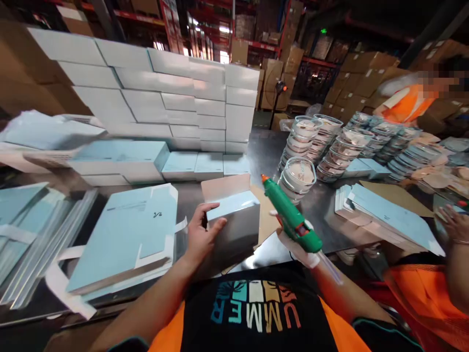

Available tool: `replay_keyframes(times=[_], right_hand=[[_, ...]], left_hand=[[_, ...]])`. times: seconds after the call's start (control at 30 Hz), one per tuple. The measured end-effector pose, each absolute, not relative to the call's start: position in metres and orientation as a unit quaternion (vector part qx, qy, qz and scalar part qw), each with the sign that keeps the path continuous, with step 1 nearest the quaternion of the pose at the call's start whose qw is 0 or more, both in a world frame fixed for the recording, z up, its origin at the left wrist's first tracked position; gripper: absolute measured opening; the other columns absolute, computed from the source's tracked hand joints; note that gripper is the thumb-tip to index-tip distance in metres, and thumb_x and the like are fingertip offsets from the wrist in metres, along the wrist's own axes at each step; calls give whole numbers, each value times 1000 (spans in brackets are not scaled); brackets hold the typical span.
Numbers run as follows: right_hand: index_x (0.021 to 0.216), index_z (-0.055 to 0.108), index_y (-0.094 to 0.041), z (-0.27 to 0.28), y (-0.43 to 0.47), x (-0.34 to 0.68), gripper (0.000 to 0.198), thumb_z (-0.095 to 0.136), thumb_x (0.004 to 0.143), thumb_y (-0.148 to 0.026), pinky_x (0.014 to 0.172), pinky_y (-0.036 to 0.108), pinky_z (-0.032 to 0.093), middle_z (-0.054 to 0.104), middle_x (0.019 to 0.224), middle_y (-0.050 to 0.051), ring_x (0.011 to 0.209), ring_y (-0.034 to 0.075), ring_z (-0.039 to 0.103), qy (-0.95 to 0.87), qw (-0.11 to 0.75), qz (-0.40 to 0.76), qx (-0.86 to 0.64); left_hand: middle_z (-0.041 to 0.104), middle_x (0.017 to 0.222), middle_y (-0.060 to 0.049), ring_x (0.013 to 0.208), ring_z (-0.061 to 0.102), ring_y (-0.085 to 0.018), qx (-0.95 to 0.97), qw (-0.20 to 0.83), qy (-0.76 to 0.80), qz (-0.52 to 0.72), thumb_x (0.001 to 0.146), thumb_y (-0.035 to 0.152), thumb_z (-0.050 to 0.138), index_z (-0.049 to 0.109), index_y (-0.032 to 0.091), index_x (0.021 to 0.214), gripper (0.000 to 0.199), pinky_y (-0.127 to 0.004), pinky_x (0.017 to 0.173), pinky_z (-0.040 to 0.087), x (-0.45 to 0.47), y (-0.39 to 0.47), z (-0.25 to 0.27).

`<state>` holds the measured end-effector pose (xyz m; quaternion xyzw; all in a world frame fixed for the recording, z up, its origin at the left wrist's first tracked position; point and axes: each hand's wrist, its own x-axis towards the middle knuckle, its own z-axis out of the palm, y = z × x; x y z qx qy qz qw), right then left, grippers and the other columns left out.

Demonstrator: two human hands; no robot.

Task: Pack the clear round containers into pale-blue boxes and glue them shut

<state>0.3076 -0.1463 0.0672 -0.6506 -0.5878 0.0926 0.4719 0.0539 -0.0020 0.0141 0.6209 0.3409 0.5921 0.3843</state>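
Observation:
My bare left hand (pixel 203 234) grips the left end of a small carton (pixel 238 227), thumb on the near side and fingers over its top edge. The carton has a light blue inner panel, and one flap stands up at its far side. In my right hand (pixel 311 260), which wears a white glove, is a green hot glue gun (pixel 291 215) with an orange nozzle pointing up and left. A clear glue stick (pixel 331 269) sticks out of its rear end. The nozzle is apart from the carton, to its right.
A wall of stacked white boxes (pixel 176 98) stands behind the carton. Flat light blue cartons (pixel 128 230) lie to the left. Stacks of round clear containers (pixel 298 178) stand at right, near more flat cartons (pixel 392 215). A co-worker's hand (pixel 454 222) is at the right edge.

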Motion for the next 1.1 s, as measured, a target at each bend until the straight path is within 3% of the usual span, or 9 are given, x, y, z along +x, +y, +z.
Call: replay_keyframes(times=[0.13, 0.33, 0.6, 0.73, 0.8, 0.87, 1.0, 1.1], right_hand=[[79, 71, -23, 87, -139, 280, 7, 73, 82, -29, 70, 33, 59, 70, 71, 3, 64, 21, 68, -686, 400, 46, -606], [80, 70, -21, 86, -120, 260, 8, 75, 79, -28, 67, 31, 56, 75, 78, 7, 71, 23, 73, -727, 348, 3, -592], [74, 62, -24, 58, -110, 299, 30, 75, 81, -50, 62, 33, 56, 70, 72, 5, 65, 20, 62, -510, 501, 151, -683], [94, 64, -21, 34, -98, 316, 46, 60, 93, -67, 52, 33, 56, 79, 87, 10, 55, 19, 63, -373, 532, 315, -692], [99, 66, -18, 22, -92, 326, 57, 49, 101, -73, 55, 36, 59, 81, 93, 16, 57, 21, 67, -310, 509, 406, -693], [91, 68, -16, 13, -89, 338, 64, 43, 106, -74, 57, 37, 59, 79, 83, 18, 59, 24, 70, -290, 469, 419, -722], [69, 62, -21, 6, -90, 365, 48, 66, 101, -57, 64, 30, 56, 66, 59, 7, 67, 24, 72, -316, 436, 323, -778], [86, 69, -21, 15, -92, 362, 35, 66, 99, -54, 76, 31, 60, 76, 80, 7, 85, 24, 77, -348, 463, 285, -764]], left_hand=[[71, 107, -5, 102, 68, -24, 648, 383, 309, 581, 84, 63, 88, 79, 24, 112, 48, -33, 90, 52, 61, -5, 9], [72, 109, -5, 104, 69, -26, 678, 366, 282, 572, 86, 58, 87, 77, 24, 109, 43, -36, 94, 54, 67, -11, 3], [67, 101, -4, 94, 66, -24, 670, 359, 355, 544, 84, 66, 85, 79, 24, 114, 52, -34, 86, 51, 56, -9, 6], [71, 105, -7, 99, 66, -26, 642, 376, 378, 551, 80, 73, 83, 79, 23, 111, 59, -34, 84, 52, 56, -7, 13], [74, 101, -7, 96, 67, -27, 627, 388, 379, 559, 79, 74, 82, 78, 23, 109, 60, -35, 83, 53, 56, -7, 17], [76, 101, -7, 95, 69, -27, 615, 397, 384, 563, 78, 73, 82, 78, 22, 108, 59, -35, 82, 55, 55, -6, 20], [78, 108, -9, 99, 71, -29, 614, 407, 397, 547, 79, 70, 81, 77, 20, 111, 59, -37, 87, 58, 47, -4, 24], [78, 111, -10, 102, 71, -30, 625, 403, 399, 536, 80, 71, 80, 78, 20, 112, 60, -40, 92, 59, 44, -3, 23]])
